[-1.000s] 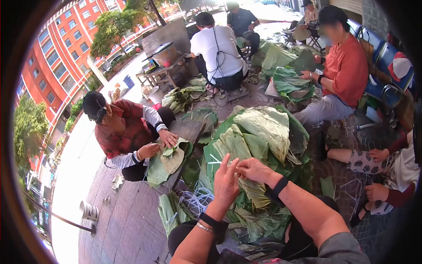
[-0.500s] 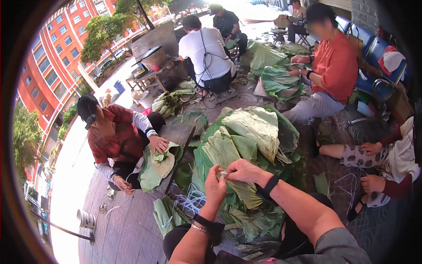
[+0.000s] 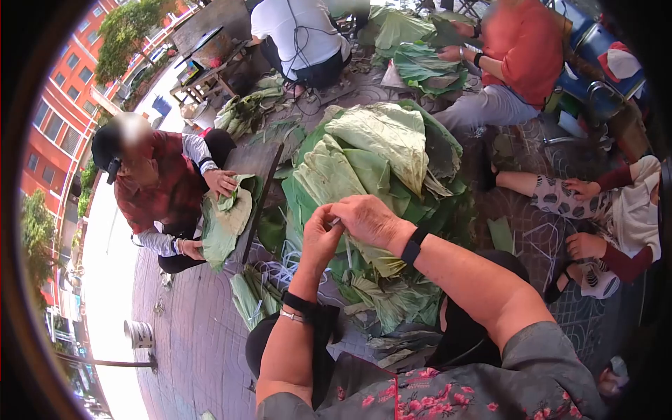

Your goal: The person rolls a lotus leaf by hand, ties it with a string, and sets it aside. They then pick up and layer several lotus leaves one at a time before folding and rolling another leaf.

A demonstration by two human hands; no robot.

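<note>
My left hand [image 3: 320, 241] and my right hand [image 3: 371, 220] meet in front of me, fingertips pinched together. Between them is a thin white strip [image 3: 348, 253], its end hanging below the fingers. Just beyond and beneath the hands rises a pile of large green and pale leaves [image 3: 381, 129], broad like lotus leaves. More folded, wilted leaves [image 3: 392, 297] lie nearer my knees. Loose white strips [image 3: 287, 264] lie in a tangle left of my left hand, beside a tied bundle of leaves [image 3: 252, 297].
At left, a person in a red checked shirt [image 3: 157, 178] handles leaves on a wooden board [image 3: 260, 168]. A person in red [image 3: 521, 42] holds leaves at the back right. Another person's hands [image 3: 584, 245] are at right. A white bucket [image 3: 138, 334] stands on the paving.
The view has tilted down. My hands have drawn closer together, the right now overlapping the left's fingertips. The person at left has brought their lower hand to the leaf edge.
</note>
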